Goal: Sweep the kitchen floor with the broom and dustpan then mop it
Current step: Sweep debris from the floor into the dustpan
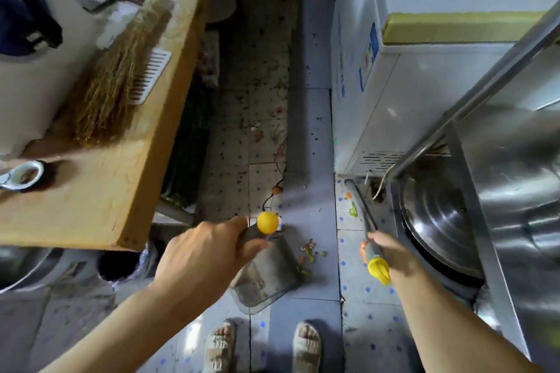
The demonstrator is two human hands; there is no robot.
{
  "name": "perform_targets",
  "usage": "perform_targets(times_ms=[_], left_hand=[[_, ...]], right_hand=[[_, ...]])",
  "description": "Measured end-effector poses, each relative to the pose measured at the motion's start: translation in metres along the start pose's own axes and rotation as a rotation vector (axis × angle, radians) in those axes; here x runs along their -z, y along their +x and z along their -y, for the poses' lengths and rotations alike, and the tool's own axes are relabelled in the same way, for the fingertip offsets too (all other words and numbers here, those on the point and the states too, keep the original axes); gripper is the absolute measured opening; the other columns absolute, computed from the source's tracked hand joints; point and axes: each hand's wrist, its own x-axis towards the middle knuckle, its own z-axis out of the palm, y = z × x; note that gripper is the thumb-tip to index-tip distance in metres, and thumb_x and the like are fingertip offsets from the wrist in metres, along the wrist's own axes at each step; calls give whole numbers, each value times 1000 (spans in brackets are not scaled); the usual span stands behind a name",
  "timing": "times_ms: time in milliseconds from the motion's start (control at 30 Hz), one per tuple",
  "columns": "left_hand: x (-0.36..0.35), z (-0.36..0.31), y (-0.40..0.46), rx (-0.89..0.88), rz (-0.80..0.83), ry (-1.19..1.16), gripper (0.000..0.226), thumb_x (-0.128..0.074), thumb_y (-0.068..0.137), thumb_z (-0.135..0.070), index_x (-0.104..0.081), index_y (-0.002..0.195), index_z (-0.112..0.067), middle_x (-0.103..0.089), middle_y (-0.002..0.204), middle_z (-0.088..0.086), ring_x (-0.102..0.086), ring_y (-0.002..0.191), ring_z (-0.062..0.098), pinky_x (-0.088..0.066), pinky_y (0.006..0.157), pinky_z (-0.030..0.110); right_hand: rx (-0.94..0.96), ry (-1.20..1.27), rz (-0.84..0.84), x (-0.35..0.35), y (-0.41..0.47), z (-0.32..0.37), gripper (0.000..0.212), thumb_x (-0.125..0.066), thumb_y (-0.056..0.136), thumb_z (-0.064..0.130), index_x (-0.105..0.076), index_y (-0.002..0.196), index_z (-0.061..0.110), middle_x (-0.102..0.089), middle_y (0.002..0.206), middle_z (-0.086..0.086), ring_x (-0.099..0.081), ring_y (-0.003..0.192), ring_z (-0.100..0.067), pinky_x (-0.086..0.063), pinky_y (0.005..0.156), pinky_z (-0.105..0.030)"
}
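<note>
Narrow kitchen aisle, pale tiled floor (315, 288) with blue dots, grimy toward the far end. Left hand (200, 254) has its grip wrapped round the grey handle with round yellow end cap (267, 222) of the grey plastic dustpan (266, 275). Dustpan pan sits on the floor just ahead of two sandalled feet (263, 345); inside it only smeared dirt is visible. Green and orange vegetable scraps (309, 254) lie on the tile just beside the pan's right edge, not in it. Right hand (391, 251) grips the grey broom handle with orange collar and yellow tip (375, 260); shaft runs forward toward the white chest freezer (378, 94); broom head can't be made out. More scraps (351, 209) beside that shaft. Wooden counter (127, 160) at left carries a straw hand whisk (112, 91), white plastic comb (150, 76), roll of tape (22, 175). Large stainless steel basin (439, 221) sits low at right under a steel frame; contents not discernible.
</note>
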Motion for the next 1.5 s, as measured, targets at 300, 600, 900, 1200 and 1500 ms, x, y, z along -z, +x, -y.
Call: perform_targets(times_ms=[300,600,900,1200,1500], left_hand=[[-11,-18,2,110,-42,-12,76,-2,64,-78,-51,98,-30,-61,76,-5,-62,71,17,-44,56,30],[-7,-31,-2,94,-20,-1,49,-25,87,-68,-52,102,-30,-47,70,-7,-62,78,21,-33,54,29],[-9,-22,-11,57,-62,-75,51,-27,86,-69,-54,108,-31,-57,77,-4,-64,79,22,-39,58,30],[-17,-18,-9,114,-57,-58,52,-25,82,-72,-51,95,-29,-62,81,-5,-63,78,20,-44,59,30],[-16,-24,-14,122,-35,-22,50,-27,84,-71,-50,94,-28,-59,77,-4,-62,77,22,-36,55,30]], right_hand=[[-86,-286,-75,10,16,-9,26,-33,97,8,-38,72,10,-36,64,-7,-35,56,-17,-28,54,-25],[-179,-7,29,24,-34,-51,23,-44,96,14,-35,75,18,-33,71,-5,-37,60,-15,-30,58,-21],[-133,-123,-22,30,-47,-42,27,-43,98,17,-37,73,12,-38,60,-7,-42,27,-11,-33,30,-13],[36,-283,-110,25,10,3,24,-40,97,12,-43,73,11,-46,66,-5,-48,55,-14,-39,48,-22],[-48,-556,-16,17,-14,-49,29,-36,99,9,-36,70,13,-36,65,-6,-33,55,-17,-34,47,-22]])
